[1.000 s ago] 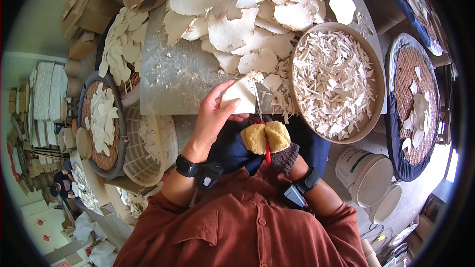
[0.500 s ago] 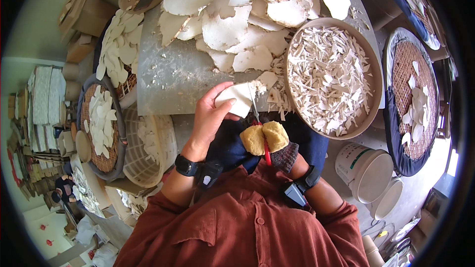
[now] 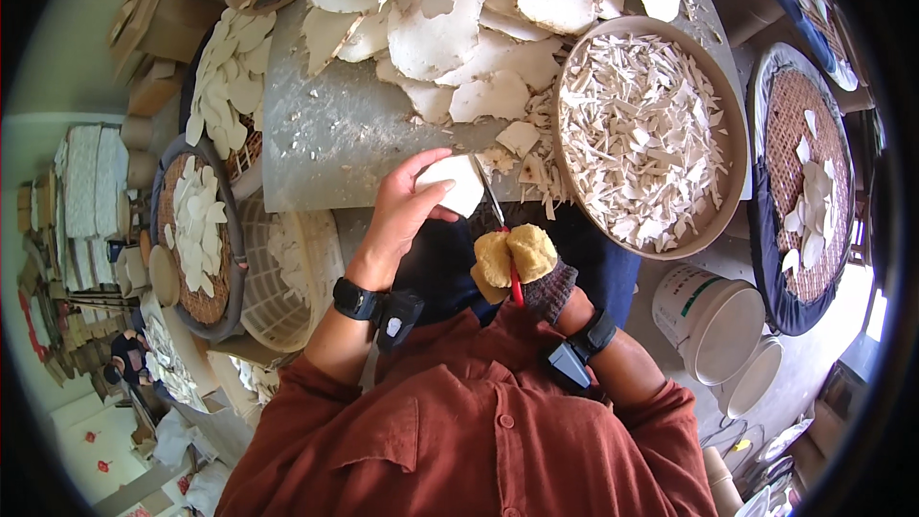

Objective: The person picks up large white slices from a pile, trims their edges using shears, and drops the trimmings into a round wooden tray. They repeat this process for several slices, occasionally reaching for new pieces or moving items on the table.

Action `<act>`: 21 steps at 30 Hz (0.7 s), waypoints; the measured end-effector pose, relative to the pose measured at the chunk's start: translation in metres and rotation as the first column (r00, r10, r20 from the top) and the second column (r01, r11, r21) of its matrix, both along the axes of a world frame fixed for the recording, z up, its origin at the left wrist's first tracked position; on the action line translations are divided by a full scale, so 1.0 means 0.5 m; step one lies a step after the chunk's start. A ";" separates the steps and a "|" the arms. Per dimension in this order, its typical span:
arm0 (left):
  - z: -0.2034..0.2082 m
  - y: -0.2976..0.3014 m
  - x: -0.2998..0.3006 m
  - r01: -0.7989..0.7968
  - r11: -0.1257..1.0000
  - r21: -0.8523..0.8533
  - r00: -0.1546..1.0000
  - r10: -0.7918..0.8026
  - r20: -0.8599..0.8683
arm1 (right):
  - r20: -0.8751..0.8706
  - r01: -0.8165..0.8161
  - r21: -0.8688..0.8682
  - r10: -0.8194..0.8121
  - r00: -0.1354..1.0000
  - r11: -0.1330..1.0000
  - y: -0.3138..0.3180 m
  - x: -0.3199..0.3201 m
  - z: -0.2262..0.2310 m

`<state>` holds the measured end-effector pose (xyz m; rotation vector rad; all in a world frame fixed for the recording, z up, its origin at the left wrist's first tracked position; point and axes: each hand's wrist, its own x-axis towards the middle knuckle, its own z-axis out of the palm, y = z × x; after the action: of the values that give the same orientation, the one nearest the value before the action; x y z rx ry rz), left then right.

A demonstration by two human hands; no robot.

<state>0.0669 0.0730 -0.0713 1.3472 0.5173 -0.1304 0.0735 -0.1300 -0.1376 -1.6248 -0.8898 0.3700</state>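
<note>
My left hand [image 3: 391, 215], bare, pinches a white flat slice [image 3: 456, 186] between thumb and fingers, just off the table's near edge. On my right hand [image 3: 525, 260] are thick yellow padding on the fingers and a dark knitted glove [image 3: 552, 291] at the wrist. It is closed on red-handled scissors [image 3: 492, 199], whose blades point up along the slice's right edge; whether they bite into it I cannot tell. Beyond them, small offcuts [image 3: 518, 138] lie on the metal table [image 3: 321, 158].
Large white slices [image 3: 436, 33] are heaped at the table's far side. A round tub [image 3: 739, 182] of cut strips stands right. Woven trays [image 3: 790, 115] with slices flank the table; a plastic basket [image 3: 254, 273] sits lower left, white buckets [image 3: 728, 335] lower right.
The view has shifted slightly. My left hand has turned the slice a little, and the scissors stay at its right edge. Both hands keep their hold.
</note>
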 end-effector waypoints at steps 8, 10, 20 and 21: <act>0.009 0.005 -0.004 -0.005 0.999 0.036 1.000 0.004 0.030 | -0.431 -0.140 0.249 0.239 0.870 0.958 -0.010 -0.001 -0.040; 0.020 0.007 -0.006 0.042 0.997 0.061 0.999 -0.044 0.031 | -0.686 0.006 0.408 0.302 0.662 0.913 -0.001 0.000 -0.034; -0.018 -0.072 -0.016 -0.398 0.917 -0.013 0.889 0.389 0.243 | -0.623 -0.109 0.242 0.240 0.744 0.964 0.005 0.002 -0.017; -0.012 -0.081 -0.018 -0.424 0.904 -0.057 0.875 0.425 0.231 | -0.514 -0.161 0.169 0.226 0.828 0.972 0.000 0.002 -0.010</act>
<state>0.0579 0.0326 -0.0775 1.1943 0.5961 0.3901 0.0744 -0.1299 -0.1427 -1.2252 -0.6322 0.8505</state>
